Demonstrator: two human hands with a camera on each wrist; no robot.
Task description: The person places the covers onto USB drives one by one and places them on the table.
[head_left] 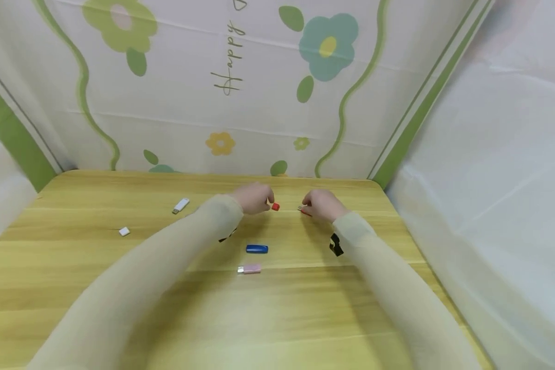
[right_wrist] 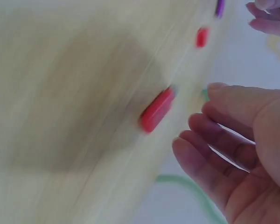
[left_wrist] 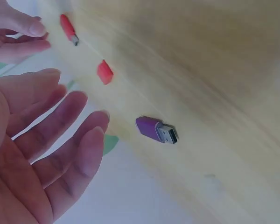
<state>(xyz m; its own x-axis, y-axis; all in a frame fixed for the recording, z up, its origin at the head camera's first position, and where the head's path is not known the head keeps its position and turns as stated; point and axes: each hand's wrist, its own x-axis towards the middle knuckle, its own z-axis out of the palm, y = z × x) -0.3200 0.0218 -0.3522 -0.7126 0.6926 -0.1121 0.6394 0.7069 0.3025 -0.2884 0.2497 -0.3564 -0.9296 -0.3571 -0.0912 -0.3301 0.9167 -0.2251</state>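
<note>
Both empty: left hand (head_left: 254, 198), right hand (head_left: 325, 205), fingers (right_wrist: 196, 168) loosely apart.
Red stick (right_wrist: 156, 111): on the surface (head_left: 259, 318), near the right hand; likely light, stiff, slick (pinch the long sides, sparing the metal plug (left_wrist: 74, 40)).
Red cap (left_wrist: 104, 73): near the left hand; probably light, firm.

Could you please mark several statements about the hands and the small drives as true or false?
1. The red cap lies between the left hand and the right hand. True.
2. The red drive lies apart from the red cap. True.
3. The right hand grips the red drive. False: it lies loose on the table.
4. In the head view, the pink drive appears below the blue stick. True.
5. The pink drive is capped. False: it is uncapped.
</note>
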